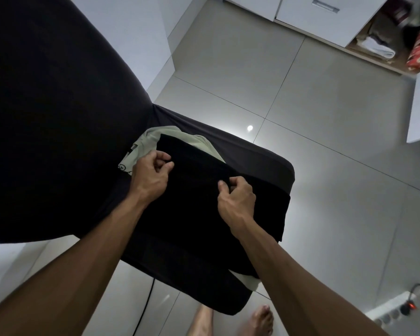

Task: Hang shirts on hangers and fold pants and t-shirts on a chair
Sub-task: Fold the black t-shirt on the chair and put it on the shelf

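Note:
A black garment lies spread over the seat of a chair covered in dark fabric. Under it a pale green t-shirt with a printed design shows at the back of the seat, and a pale corner pokes out at the front. My left hand pinches the black cloth at its left edge with curled fingers. My right hand pinches the cloth near its middle right. Both forearms reach in from below.
The chair's tall dark backrest fills the left. Glossy tiled floor surrounds the chair. An open white cabinet with folded linens and a red box stands at the top right. A power strip lies at the bottom right, a cable runs under the chair, my bare feet below.

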A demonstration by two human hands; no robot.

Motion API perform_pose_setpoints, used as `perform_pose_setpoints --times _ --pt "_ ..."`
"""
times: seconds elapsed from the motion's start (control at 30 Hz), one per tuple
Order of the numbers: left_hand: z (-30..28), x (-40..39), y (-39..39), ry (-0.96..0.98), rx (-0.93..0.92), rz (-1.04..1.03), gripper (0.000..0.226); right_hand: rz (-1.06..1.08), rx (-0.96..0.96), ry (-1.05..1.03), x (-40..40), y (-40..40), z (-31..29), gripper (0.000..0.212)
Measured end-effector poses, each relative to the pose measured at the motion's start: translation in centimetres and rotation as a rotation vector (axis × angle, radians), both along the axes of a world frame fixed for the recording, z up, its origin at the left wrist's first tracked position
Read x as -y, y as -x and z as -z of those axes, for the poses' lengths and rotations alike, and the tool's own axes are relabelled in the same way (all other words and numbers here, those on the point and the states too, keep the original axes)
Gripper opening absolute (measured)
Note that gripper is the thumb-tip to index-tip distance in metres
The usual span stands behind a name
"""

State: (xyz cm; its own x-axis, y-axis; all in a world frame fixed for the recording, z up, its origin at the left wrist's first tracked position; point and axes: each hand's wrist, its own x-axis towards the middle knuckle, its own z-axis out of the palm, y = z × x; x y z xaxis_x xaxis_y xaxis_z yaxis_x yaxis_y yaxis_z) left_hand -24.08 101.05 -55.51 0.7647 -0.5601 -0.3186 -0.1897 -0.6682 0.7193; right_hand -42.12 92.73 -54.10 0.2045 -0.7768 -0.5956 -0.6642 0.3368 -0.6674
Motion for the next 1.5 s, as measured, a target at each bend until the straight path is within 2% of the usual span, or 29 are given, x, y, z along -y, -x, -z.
perform_pose_setpoints --times 0.1,0.23,0.33,0.43,0.5,0.57,0.63,0.77,0.9,1.0,1.1,1.23,1.4,1.5 --pt "-0.1 0.0 0.0 0.081 0.020 -0.109 0.008 0.040 0.018 0.003 -0.2 0.5 -0.2 0.012" --pt "0.3 -0.3 0.2 -0.002 0.080 0.013 0.015 -0.137 -0.108 0.129 -0.7 0.9 -0.3 0.017" --pt "0.6 0.3 0.8 -0.069 0.238 0.147 0.037 -0.325 -0.278 0.324 -0.5 0.8 0.0 0.028" --pt "0.9 1.1 1.2 -0.165 0.475 0.281 0.042 -0.561 -0.341 0.645 -0.1 0.9 0.7 0.031" --pt "1.2 1.8 1.0 -0.260 0.542 0.375 0.043 -0.736 -0.387 0.749 0.4 1.0 1.2 0.035" --pt "1.5 2.5 0.5 -0.361 0.497 0.415 0.047 -0.836 -0.471 0.675 1.3 0.8 1.2 0.036" --pt "1.8 3.0 0.2 -0.428 0.487 0.425 0.050 -0.810 -0.512 0.643 2.1 0.5 0.7 0.033" --pt "1.5 4.2 -0.7 -0.514 0.465 0.447 0.055 -0.903 -0.461 0.639 3.7 -0.6 -0.2 0.038" --pt "0.8 5.2 -0.9 -0.532 0.413 0.438 0.054 -0.996 -0.443 0.399 6.1 -0.7 0.0 0.041" --pt "0.2 5.2 -0.6 -0.471 0.453 0.349 0.057 -1.032 -0.382 0.283 8.1 -1.6 -0.4 0.041" --pt "-0.6 4.0 0.9 -0.358 0.480 0.162 0.057 -1.039 -0.260 0.192 10.1 -1.6 -0.3 0.043" --pt "-1.6 1.5 4.9 -0.431 0.400 -0.203 0.055 -1.095 -0.126 0.124 12.6 -0.1 0.0 0.043" --pt "-2.2 -0.8 15.4 -0.556 0.124 -0.723 0.058 -1.223 -0.129 0.145 15.1 3.4 0.5 0.030" --pt "-1.5 -0.6 22.6 -0.586 -0.070 -0.878 0.059 -1.269 -0.160 0.128 16.1 5.2 1.0 0.025"
